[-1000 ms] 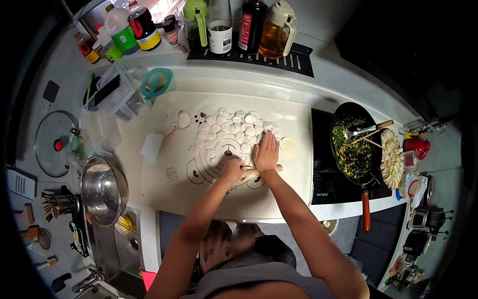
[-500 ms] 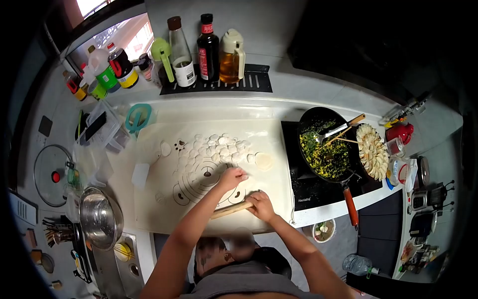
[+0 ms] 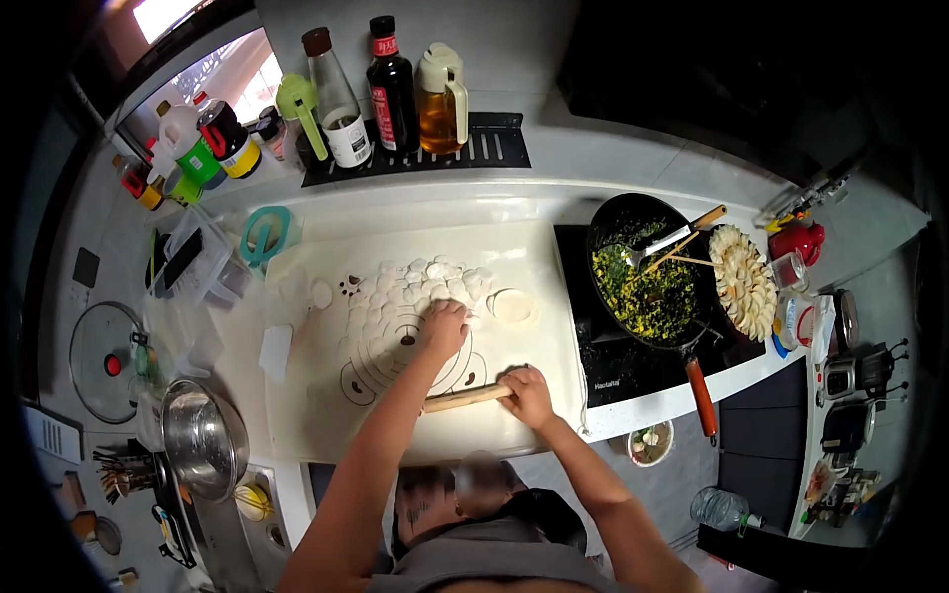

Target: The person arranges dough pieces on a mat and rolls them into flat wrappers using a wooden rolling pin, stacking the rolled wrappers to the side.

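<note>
Lower centre: right hand [image 3: 528,395], fingers clamped on rolling pin [image 3: 465,397]; centre: left hand [image 3: 447,328] beside dough pieces [image 3: 420,284], finger closure indeterminable.

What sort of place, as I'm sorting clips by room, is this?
Probably a home kitchen: a frying pan sits on a black cooktop, a metal sink is at the lower left, and bottles stand along the back.
</note>
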`<state>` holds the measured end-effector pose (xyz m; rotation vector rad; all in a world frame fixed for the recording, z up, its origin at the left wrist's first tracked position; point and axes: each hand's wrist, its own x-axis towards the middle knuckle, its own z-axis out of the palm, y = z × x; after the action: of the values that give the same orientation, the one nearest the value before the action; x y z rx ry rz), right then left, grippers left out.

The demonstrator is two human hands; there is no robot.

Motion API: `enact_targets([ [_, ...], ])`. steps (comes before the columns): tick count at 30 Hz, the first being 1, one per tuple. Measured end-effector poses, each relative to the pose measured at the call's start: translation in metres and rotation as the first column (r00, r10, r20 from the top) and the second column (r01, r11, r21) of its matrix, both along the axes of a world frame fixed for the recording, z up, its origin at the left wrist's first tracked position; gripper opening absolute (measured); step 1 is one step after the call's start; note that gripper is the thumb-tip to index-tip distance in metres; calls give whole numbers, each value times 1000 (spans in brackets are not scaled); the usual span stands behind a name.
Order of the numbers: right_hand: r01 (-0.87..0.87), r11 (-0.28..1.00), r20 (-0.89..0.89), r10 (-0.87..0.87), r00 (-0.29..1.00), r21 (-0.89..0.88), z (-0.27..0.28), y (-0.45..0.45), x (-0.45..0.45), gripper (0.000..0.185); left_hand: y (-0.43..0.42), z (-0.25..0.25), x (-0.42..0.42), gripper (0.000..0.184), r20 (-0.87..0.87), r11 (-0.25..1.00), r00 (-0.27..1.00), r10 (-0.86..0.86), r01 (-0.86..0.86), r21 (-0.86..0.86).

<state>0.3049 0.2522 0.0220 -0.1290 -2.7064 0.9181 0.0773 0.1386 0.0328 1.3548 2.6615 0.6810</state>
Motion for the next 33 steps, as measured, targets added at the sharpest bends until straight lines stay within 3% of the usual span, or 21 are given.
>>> enact_targets([
  [2, -13, 1000, 50, 14, 999, -25, 8, 8, -6, 35, -24, -3, 19, 22, -53, 994, 996, -77, 80, 76],
  [5, -91, 996, 31, 91, 995, 4, 5, 5, -2, 35, -50, -6, 39, 26, 74, 986, 988, -137, 129, 110],
  [9, -105, 994, 13, 104, 994, 16, 5, 2, -10, 34, -41, -3, 50, 47, 112, 996, 993, 21, -30, 81],
  [13, -91, 996, 11, 91, 996, 0, 5, -1, -10, 33, -15, -9, 45, 38, 133, 979, 982, 133, -151, 138],
  [16, -95, 995, 29, 95, 995, 15, 6, -1, -7, 35, -14, -12, 31, 26, 142, 1000, 990, -11, 7, 30],
  [19, -92, 996, 15, 92, 996, 12, 9, -3, -7, 35, -22, -2, 33, 15, 142, 999, 990, -16, 10, 37],
  [22, -97, 995, 4, 97, 995, 24, 6, -2, -7, 35, -33, -32, 27, 17, 89, 994, 994, -56, 46, 104],
  [25, -138, 990, 30, 137, 990, 12, 9, -1, -6, 36, -49, -27, 50, 16, 535, 952, 844, 43, -197, 235],
  [26, -143, 990, 11, 143, 990, -5, 16, 0, -8, 28, -56, -23, 58, 16, 600, 974, 800, -8, -129, 184],
  [28, -199, 980, 158, 194, 968, 16, 15, 4, -7, 37, -63, -15, 61, 17, 709, 993, 697, -101, 26, 116],
  [32, -8, 959, 209, -54, 976, 284, 8, -18, -15, 57, -62, -16, 76, 13, 458, 990, 878, -139, 113, 85],
  [33, 25, 938, 246, -116, 962, 345, -2, -24, -23, 61, -61, -14, 77, 13, 457, 987, 880, -128, 69, 144],
])
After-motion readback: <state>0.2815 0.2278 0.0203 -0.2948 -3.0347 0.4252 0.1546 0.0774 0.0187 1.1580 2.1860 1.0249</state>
